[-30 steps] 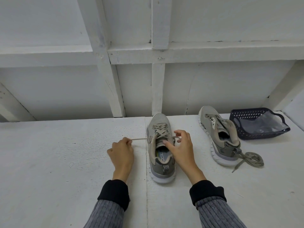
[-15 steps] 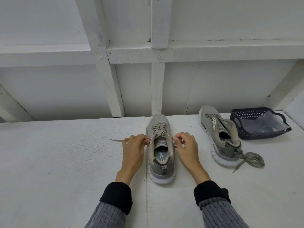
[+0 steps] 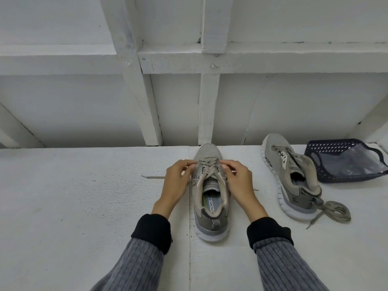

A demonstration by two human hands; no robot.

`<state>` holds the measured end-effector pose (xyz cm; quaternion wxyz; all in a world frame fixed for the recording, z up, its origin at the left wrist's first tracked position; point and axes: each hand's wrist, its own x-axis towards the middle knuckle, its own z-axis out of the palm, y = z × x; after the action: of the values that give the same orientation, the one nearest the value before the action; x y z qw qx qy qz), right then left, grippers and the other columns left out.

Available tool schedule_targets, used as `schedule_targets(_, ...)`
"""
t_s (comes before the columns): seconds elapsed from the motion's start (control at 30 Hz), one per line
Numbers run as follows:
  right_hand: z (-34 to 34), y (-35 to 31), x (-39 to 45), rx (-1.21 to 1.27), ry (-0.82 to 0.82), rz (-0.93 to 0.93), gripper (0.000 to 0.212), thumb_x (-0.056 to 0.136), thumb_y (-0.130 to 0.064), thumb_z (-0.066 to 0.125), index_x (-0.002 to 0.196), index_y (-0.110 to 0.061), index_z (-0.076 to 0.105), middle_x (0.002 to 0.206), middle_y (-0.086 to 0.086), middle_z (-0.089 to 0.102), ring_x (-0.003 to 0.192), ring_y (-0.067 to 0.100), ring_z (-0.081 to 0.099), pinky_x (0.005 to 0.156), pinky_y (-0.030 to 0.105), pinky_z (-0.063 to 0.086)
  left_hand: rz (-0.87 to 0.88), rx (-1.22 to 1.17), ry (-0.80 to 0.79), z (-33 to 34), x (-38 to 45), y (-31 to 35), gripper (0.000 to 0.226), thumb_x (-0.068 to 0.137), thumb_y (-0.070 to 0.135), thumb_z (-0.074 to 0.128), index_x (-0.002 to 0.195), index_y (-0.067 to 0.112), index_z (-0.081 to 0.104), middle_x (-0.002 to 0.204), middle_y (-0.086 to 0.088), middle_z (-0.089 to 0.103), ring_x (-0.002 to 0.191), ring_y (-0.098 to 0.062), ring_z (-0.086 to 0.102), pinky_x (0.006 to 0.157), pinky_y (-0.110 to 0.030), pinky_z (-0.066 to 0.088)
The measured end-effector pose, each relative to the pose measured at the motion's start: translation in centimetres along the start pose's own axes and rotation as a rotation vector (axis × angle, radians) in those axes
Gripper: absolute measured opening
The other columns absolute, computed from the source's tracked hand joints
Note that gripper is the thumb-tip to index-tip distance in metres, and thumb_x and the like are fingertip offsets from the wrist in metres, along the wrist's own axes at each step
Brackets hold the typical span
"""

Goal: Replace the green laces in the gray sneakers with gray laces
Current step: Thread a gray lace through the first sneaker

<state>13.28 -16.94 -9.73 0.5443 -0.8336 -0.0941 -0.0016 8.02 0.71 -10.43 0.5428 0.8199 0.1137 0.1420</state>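
A gray sneaker [image 3: 210, 211] stands on the white table, toe pointing away from me, laced with a greenish-gray lace [image 3: 209, 168]. My left hand [image 3: 178, 181] and my right hand [image 3: 238, 179] flank its upper, and the fingertips of both pinch the lace at the rows near the toe. A loose end of the lace [image 3: 150, 177] lies flat on the table to the left. A second gray sneaker [image 3: 294, 179] sits to the right, tipped on its side. A coiled lace [image 3: 333, 212] lies by its heel.
A dark blue mesh basket [image 3: 336, 148] holding a clear plastic bag [image 3: 352, 162] stands at the far right. A white panelled wall with beams [image 3: 207, 108] rises right behind the table's back edge.
Both hands have moved from the top eyelets forward toward the toe rows. The left hand let the pulled lace end drop, and it now lies on the table at the left.
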Motion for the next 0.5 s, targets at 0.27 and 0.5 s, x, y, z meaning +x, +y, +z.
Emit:
schedule_targets(0.27,0.7,0.2,2.4,-0.203,-0.114,-0.110,0.020,0.094,-0.010,0.058,0.106,-0.016,0.072,0.097,-0.001,0.062,0.090,0.007,0.056,0.076,0.004,0.039,0.159,0.310,-0.053,0.9,2.0,-0.8,0.016,0.093,0.027,0.066,0.106,0.023,0.075,0.099,0.012,0.064,0.088,-0.003,0.059,0.074,-0.019,0.048)
schedule_targets(0.5,1.2,0.3,2.5,-0.217,-0.115,-0.171,0.017,0.096,-0.003,0.049,0.090,-0.015,0.060,0.093,-0.005,0.051,0.084,-0.003,0.049,0.074,0.005,0.037,0.208,0.424,-0.072,1.9,2.3,-0.6,0.011,0.099,0.026,0.054,0.102,0.018,0.061,0.100,0.009,0.057,0.084,-0.006,0.052,0.072,-0.026,0.046)
